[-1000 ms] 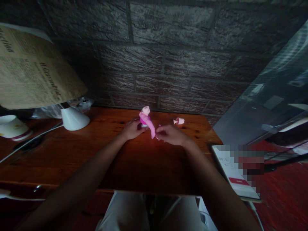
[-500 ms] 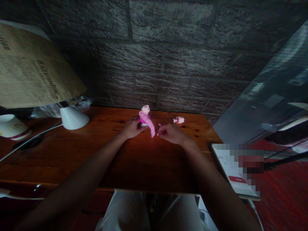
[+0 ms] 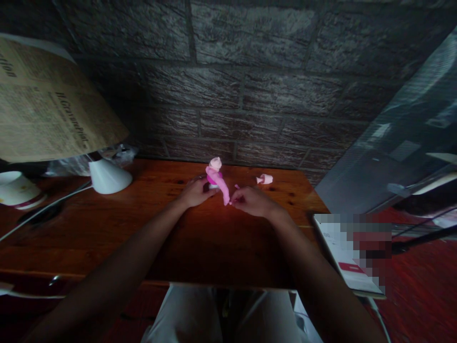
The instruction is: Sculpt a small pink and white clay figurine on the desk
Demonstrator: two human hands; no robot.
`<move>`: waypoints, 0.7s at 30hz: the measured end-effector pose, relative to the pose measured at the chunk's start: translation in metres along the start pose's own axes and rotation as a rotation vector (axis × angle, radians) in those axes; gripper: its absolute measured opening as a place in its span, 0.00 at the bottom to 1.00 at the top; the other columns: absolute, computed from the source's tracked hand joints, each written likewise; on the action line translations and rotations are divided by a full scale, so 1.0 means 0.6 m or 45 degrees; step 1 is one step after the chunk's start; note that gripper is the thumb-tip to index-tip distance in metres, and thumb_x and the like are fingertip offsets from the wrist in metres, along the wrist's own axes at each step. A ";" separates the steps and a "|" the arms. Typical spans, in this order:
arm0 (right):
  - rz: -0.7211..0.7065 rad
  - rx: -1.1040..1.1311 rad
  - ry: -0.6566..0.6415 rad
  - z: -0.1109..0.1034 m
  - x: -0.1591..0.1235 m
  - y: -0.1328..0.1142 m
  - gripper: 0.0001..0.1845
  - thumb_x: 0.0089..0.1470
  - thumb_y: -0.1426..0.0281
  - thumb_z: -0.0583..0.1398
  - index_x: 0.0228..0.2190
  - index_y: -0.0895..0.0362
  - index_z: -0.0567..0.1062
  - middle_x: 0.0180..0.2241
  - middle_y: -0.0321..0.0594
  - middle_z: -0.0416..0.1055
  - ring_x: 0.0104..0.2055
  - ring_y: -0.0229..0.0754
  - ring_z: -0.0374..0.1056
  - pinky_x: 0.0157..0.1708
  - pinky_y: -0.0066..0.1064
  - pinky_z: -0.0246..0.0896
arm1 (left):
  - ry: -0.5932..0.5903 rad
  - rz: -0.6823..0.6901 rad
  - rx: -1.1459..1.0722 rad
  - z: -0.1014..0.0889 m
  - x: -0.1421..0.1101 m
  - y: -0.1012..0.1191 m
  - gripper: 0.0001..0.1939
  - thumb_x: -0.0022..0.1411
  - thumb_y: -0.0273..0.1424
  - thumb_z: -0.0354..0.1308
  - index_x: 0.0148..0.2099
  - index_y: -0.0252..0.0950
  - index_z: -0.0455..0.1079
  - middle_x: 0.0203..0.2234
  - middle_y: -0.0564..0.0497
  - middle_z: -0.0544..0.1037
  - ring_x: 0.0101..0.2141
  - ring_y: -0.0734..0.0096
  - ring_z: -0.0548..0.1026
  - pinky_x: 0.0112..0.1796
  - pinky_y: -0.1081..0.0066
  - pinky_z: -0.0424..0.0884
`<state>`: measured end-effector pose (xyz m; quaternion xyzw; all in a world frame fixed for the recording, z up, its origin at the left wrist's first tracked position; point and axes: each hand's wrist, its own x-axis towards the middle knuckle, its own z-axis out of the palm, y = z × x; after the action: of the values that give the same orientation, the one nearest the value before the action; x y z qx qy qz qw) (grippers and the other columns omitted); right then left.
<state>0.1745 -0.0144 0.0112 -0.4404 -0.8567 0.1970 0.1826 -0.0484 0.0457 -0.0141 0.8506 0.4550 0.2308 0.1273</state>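
Toward the back of the wooden table point(image 3: 221, 247) stands a small white tub with a magenta band point(image 3: 214, 179). A pale pink lump point(image 3: 215, 164) rests on top, and a long pink piece that looks like modelling clay point(image 3: 223, 188) drapes down from it to the right. Thumb and fingers of my left hand point(image 3: 195, 191) close round the tub from the left. My right hand point(image 3: 250, 200) pinches a tiny pink bit point(image 3: 230, 203) at the lower end of the long piece. Another little pink bit point(image 3: 236, 186) shows just above my right fingers.
Behind my right hand lies a separate pale pink piece point(image 3: 264, 179). A lamp point(image 3: 110, 175) with a newsprint shade point(image 3: 57, 105) and a paper cup point(image 3: 17, 188) stand at left. A stone-pattern wall point(image 3: 221, 90) closes off the back; a white flat object point(image 3: 342, 252) sits at right.
My right hand has moved slightly left and down, bringing its small pink bit to the end of the long piece. My left hand stays at the tub.
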 end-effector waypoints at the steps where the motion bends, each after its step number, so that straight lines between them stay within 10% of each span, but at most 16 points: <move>1: -0.013 0.009 -0.008 0.001 0.000 0.002 0.10 0.52 0.78 0.59 0.28 0.56 0.80 0.30 0.36 0.79 0.30 0.36 0.72 0.62 0.39 0.48 | 0.000 0.000 -0.002 0.000 0.000 0.001 0.19 0.60 0.40 0.56 0.48 0.35 0.73 0.37 0.43 0.79 0.40 0.60 0.75 0.43 0.64 0.68; 14: 0.107 0.010 0.009 -0.004 -0.001 -0.010 0.10 0.54 0.77 0.58 0.34 0.57 0.80 0.35 0.41 0.78 0.36 0.40 0.72 0.41 0.33 0.63 | -0.002 -0.006 0.018 -0.004 -0.002 0.007 0.17 0.60 0.40 0.56 0.46 0.36 0.74 0.32 0.46 0.79 0.37 0.61 0.76 0.39 0.66 0.69; 21: 0.079 -0.037 -0.016 0.001 0.000 -0.010 0.12 0.56 0.78 0.55 0.31 0.58 0.79 0.31 0.40 0.77 0.35 0.39 0.72 0.54 0.36 0.57 | -0.006 -0.002 0.047 -0.003 0.000 0.004 0.18 0.60 0.40 0.55 0.47 0.35 0.73 0.33 0.46 0.79 0.36 0.62 0.76 0.39 0.66 0.68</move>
<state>0.1700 -0.0174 0.0134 -0.4682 -0.8465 0.1930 0.1644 -0.0477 0.0444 -0.0118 0.8529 0.4597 0.2203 0.1127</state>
